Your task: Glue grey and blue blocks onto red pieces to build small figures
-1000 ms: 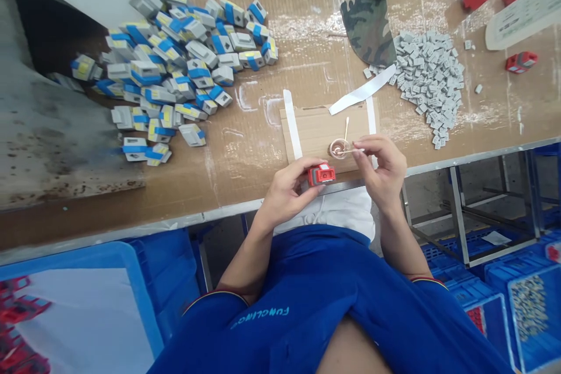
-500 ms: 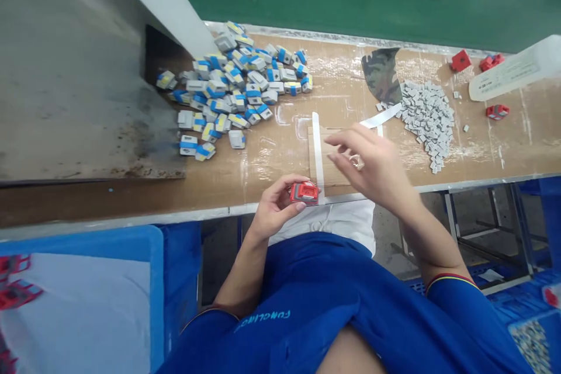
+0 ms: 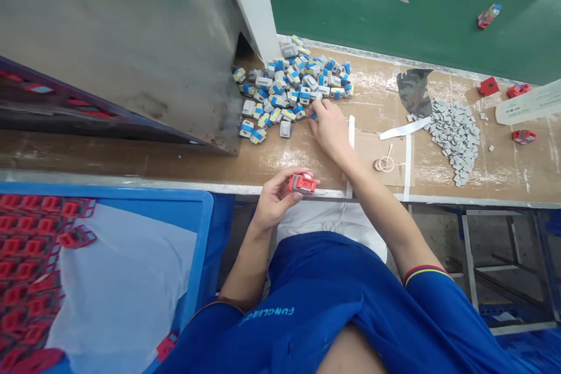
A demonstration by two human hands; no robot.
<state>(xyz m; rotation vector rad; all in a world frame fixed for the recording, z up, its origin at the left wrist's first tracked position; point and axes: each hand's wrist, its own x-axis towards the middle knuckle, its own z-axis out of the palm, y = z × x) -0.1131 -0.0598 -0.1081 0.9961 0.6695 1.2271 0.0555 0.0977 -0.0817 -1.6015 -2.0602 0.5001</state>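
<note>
A red plastic housing (image 3: 302, 184) is being held near the front edge of the counter (image 3: 197, 169) by the left hand (image 3: 276, 201), its fingers (image 3: 291, 186) being curled around the housing's underside. The right hand (image 3: 331, 131) is being stretched out to the edge of a heap of grey-and-blue plastic parts (image 3: 291, 85), its fingers (image 3: 318, 111) being held slightly spread; whether 1 part is being pinched cannot be told. A cardboard sheet (image 3: 377, 152) crossed by white strips is being passed over by the right forearm's line of reach, beside a pile of small grey pieces (image 3: 456, 140).
</note>
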